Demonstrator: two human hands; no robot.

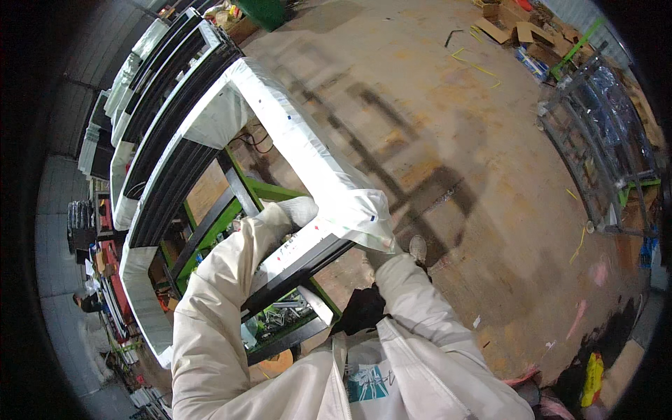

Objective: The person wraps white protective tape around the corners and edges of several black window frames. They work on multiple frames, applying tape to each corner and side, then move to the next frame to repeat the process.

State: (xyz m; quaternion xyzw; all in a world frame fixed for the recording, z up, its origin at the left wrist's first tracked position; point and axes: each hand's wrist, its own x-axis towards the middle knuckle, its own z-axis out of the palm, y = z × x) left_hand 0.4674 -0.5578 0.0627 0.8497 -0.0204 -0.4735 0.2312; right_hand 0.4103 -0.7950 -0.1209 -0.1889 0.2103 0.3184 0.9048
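Note:
In front of me stands a stack of black frames [178,173], its corners covered in white plastic film [304,152]. My left hand [303,211], in a pale glove, reaches inside the frame opening and touches the inner side of the near corner. Its fingertips are hidden behind the film. Loose film [367,212] bunches over the outside of that corner. Beneath its hanging edge is my right hand [379,257], almost wholly covered, so its fingers cannot be seen. A printed white strip [294,252] runs along the near black bar [299,278].
Under the frames is a green and black metal rack [252,189] with small metal hardware [289,312] on its lower tray. More wrapped frames [152,68] stand at the far left. A metal trolley [588,152] and cardboard boxes [525,31] are on the right. Yellow straps [478,65] lie on the floor.

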